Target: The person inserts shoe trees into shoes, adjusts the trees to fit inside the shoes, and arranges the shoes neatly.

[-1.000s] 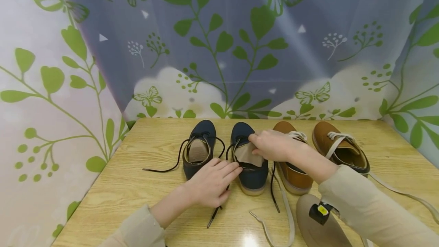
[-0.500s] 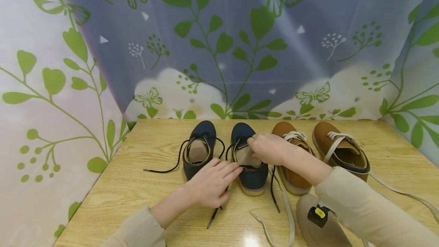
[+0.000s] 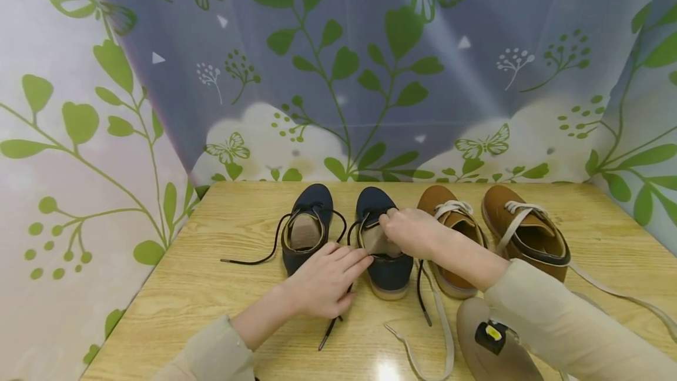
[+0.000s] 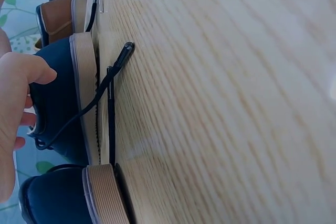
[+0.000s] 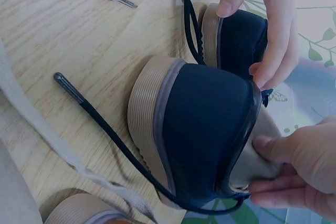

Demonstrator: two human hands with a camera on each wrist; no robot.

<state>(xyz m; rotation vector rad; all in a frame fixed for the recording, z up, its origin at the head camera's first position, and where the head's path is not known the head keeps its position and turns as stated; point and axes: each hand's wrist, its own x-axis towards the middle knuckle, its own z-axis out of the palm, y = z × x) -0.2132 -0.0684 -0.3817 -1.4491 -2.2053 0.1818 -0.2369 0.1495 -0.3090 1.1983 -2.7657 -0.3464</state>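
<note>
Two navy lace-up shoes stand on the wooden table, toes away from me. In the head view my right hand reaches into the opening of the right navy shoe. The right wrist view shows its thumb and fingers pinching a tan insole, part of which is inside that shoe. My left hand touches the collar of the same shoe near the heel with its fingertips, thumb held apart. The left navy shoe sits partly behind my left hand, with an insole visible inside.
Right of the navy pair stand two brown shoes, one partly behind my right arm, the other farther right. A loose insole lies at the front under my right sleeve. White laces and black laces trail across the table.
My right hand has shifted slightly left with the insole, which now lies lower and flatter in the right navy shoe. My left hand has stayed in place.
</note>
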